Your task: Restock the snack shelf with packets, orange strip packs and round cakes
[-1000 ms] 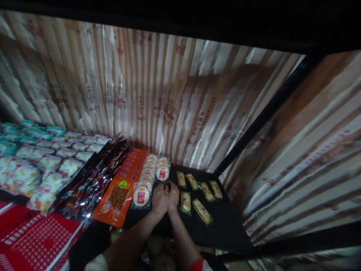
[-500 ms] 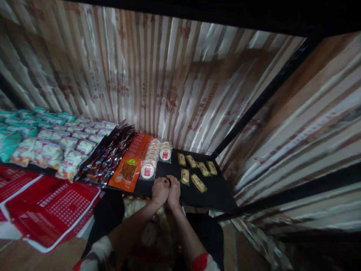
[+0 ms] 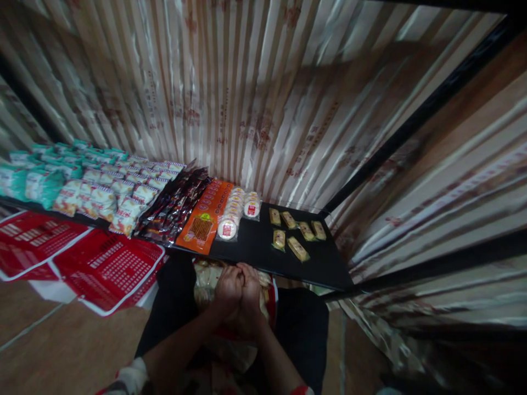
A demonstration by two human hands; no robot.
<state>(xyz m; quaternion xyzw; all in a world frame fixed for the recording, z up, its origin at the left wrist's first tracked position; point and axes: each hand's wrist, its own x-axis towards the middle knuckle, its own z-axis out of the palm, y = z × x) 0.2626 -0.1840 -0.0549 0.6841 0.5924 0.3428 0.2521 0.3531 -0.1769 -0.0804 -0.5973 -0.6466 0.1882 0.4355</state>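
Note:
My left hand (image 3: 229, 285) and my right hand (image 3: 251, 286) are side by side and touching, both with curled fingers. What lies inside them, if anything, is hidden. They are in front of the black shelf (image 3: 263, 258), over a red container (image 3: 272, 302) of pale wrapped packets (image 3: 205, 277) between my legs. Several small yellow-wrapped cakes (image 3: 298, 249) lie loosely spread on the shelf's right part. To their left are round white wrapped snacks (image 3: 226, 229), in an overlapping row with one beside it.
An orange snack packet (image 3: 200, 226), dark shiny packets (image 3: 173, 208), white bags (image 3: 127, 215) and teal bags (image 3: 45, 185) fill the shelf leftward. Red baskets (image 3: 109, 274) with white rims are below left. Black frame bars (image 3: 395, 137) and a striped curtain (image 3: 239, 109) close off the back and right.
Both hands have drawn back from the shelf's front edge to above the container, still closed together. The view has shifted, showing more of the left side. The snacks keep their arrangement.

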